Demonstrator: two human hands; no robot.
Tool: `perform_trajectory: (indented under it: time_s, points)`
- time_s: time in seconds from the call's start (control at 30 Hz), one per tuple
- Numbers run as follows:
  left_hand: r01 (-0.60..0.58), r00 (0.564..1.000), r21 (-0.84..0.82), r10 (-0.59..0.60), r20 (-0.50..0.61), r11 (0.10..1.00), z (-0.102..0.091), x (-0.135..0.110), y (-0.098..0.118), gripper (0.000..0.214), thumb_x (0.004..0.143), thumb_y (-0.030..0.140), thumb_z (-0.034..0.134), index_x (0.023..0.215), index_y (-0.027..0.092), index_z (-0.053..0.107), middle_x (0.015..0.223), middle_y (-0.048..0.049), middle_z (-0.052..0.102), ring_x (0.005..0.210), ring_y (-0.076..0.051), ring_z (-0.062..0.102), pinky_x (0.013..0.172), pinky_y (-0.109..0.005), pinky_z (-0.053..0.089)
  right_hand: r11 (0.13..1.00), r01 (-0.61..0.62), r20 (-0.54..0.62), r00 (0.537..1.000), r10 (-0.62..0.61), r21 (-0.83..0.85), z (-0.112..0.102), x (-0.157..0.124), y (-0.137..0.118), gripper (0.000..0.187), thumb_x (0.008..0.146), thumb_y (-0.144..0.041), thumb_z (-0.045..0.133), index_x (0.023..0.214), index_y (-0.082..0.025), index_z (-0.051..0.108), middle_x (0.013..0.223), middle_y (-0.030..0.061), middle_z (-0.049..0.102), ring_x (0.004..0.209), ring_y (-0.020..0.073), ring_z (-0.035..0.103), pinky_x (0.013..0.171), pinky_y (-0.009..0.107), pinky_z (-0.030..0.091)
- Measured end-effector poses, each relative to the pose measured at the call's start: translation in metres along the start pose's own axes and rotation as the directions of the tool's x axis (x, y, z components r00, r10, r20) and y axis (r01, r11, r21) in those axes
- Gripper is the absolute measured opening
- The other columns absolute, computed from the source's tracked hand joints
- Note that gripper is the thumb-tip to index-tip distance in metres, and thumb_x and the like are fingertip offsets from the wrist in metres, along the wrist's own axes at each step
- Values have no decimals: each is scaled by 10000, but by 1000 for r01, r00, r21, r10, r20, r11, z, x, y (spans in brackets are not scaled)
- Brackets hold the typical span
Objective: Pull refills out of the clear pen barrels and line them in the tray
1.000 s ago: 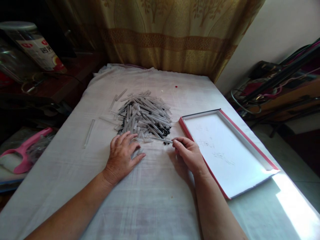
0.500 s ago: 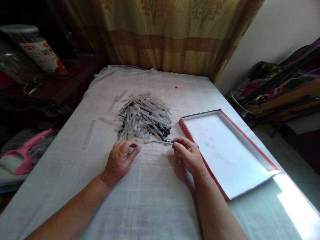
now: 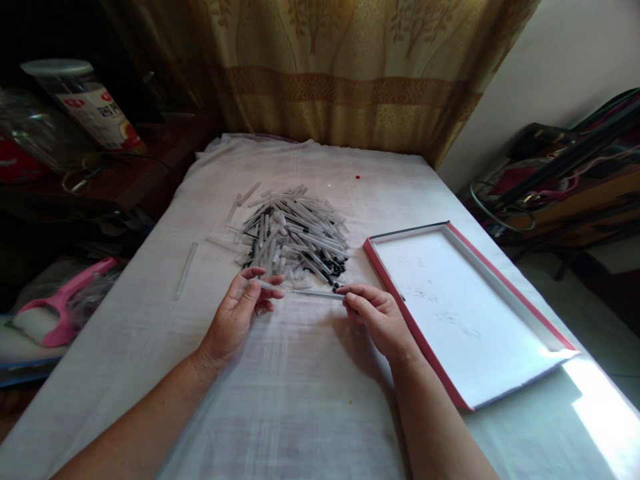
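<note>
A heap of clear plastic tubes and black-tipped pen refills (image 3: 293,233) lies in the middle of the white cloth. My left hand (image 3: 239,313) is lifted just in front of the heap, its fingers pinched on a short clear tube (image 3: 265,285). My right hand (image 3: 376,317) pinches the end of a thin refill (image 3: 315,294) that points left toward the left hand's tube. The tip of the refill and the tube are close together, almost touching.
A shallow white tray with a red rim (image 3: 453,313) lies right of my right hand. One loose tube (image 3: 185,269) lies left of the heap. A pink-handled tool (image 3: 60,300) and a jar (image 3: 85,103) are off the table's left side. A curtain (image 3: 345,73) hangs behind.
My left hand went from lying flat at the heap's edge to pinching a clear tube and lifting it. My right hand kept its refill and brought its tip toward the tube.
</note>
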State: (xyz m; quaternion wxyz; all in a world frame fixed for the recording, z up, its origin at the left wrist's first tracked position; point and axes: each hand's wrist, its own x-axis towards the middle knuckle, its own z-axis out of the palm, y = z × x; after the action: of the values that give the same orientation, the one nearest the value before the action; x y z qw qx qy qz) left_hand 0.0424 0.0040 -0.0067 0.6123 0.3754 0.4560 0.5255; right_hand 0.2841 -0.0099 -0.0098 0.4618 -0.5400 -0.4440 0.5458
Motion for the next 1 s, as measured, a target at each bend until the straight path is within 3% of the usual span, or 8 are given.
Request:
perform_trajectory:
  time_s: [0.1,0.3,0.5,0.73,0.87,1.0]
  points:
    - [31,999,-34,-31,11,999,3,-1,0,518,741,549,768,1099,218,596,1014,-59,757,812,-161,697,639,-237,497,1000,-5,18,1000,6,-25,5,0,-1,284,762,-395,684,895,-168,790,611,4,585,524,93,449,477,218,315]
    - [21,999,27,-22,33,999,6,-4,-4,436,762,560,744,986,202,636,1036,-64,756,820,-167,694,655,-247,500,997,37,37,999,-35,-65,12,1,-2,283,759,-394,675,891,-170,787,652,18,615,565,109,482,498,228,334]
    - [-7,999,87,4,43,996,6,-5,-4,398,806,552,704,985,203,635,1057,-69,750,827,-164,691,664,-246,500,998,5,32,999,-3,-61,15,-1,-3,297,750,-407,680,891,-166,780,597,0,579,527,106,478,489,229,335]
    - [-30,998,125,23,60,992,8,-6,-3,376,824,545,685,976,205,634,1074,-70,747,849,-169,703,656,-236,503,994,48,48,998,-44,-98,15,0,-1,301,790,-413,656,928,-176,779,626,10,617,540,118,509,506,244,380]
    - [-18,999,174,10,50,985,9,-6,-2,417,782,557,721,975,192,662,1060,-75,747,851,-174,704,618,-220,510,970,140,104,987,-121,-196,15,0,1,274,810,-373,652,969,-196,788,761,46,712,685,171,626,655,299,499]
    - [23,999,226,-30,30,974,7,-6,-2,430,742,556,754,946,182,694,981,-70,755,805,-175,705,560,-203,505,928,236,173,966,-192,-289,15,0,3,243,831,-332,640,974,-206,790,933,83,761,867,219,686,821,352,528]
